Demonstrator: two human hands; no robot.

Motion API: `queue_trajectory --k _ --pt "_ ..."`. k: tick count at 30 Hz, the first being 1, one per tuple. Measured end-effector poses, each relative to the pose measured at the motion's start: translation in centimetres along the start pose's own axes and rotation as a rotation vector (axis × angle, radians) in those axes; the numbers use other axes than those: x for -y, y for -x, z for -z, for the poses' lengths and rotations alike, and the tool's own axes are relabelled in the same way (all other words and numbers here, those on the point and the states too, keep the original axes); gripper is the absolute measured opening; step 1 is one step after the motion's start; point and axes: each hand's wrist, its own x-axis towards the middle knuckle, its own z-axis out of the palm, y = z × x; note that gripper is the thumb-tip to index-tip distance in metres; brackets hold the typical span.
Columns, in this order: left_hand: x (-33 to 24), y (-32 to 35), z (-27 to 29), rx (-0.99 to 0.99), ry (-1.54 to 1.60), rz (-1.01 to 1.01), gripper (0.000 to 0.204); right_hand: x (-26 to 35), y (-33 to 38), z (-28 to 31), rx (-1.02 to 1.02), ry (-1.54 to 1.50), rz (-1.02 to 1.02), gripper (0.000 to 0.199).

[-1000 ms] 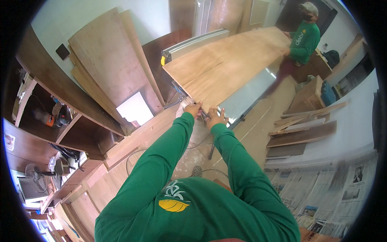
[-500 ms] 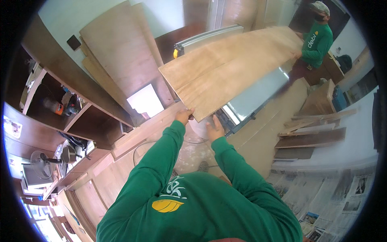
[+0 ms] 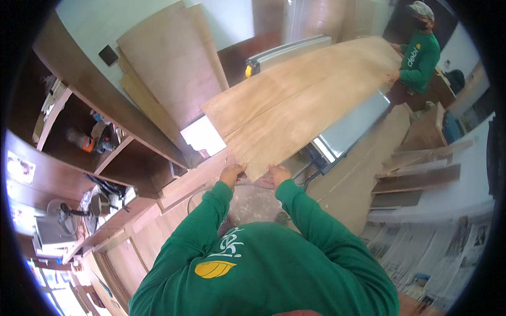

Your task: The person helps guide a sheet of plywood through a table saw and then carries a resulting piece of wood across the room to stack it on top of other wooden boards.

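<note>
From where I stand: left hand (image 3: 231, 175) pinches the wooden panel (image 3: 300, 105) at its near end; right hand (image 3: 276, 176) holds the adjacent edge. Panel extends over the grey surface (image 3: 356, 125) to a co-worker (image 3: 422, 59). Uneven pulling or slack fingertips could tip or drop it. Since the earlier frame, the right hand has met the panel, which overhangs farther.

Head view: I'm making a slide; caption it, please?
The wearer's left hand and right hand hold a wooden panel at its near end, a co-worker at its far end.
</note>
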Motion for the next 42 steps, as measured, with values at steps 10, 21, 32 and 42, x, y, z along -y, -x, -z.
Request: queue_trajectory --k 10,21,32,42 --pt "0.6 2.4 8.0 0.331 0.020 0.202 0.025 -6.8 3.2 -7.7 -0.210 -0.241 0.230 0.035" --pt "9.0 5.7 35.6 0.420 -0.424 -0.136 0.027 -10.4 0.5 -10.2 -0.568 -0.060 0.559 0.046" --pt "-18.2 -9.0 30.1 0.226 -0.941 -0.776 0.039 -9.8 -0.5 -12.9 -0.781 -0.024 0.664 0.060" --pt "-19.0 -19.7 22.3 0.624 -0.608 -0.326 0.058 -13.6 -0.7 -13.1 -0.725 -0.179 0.833 0.064"
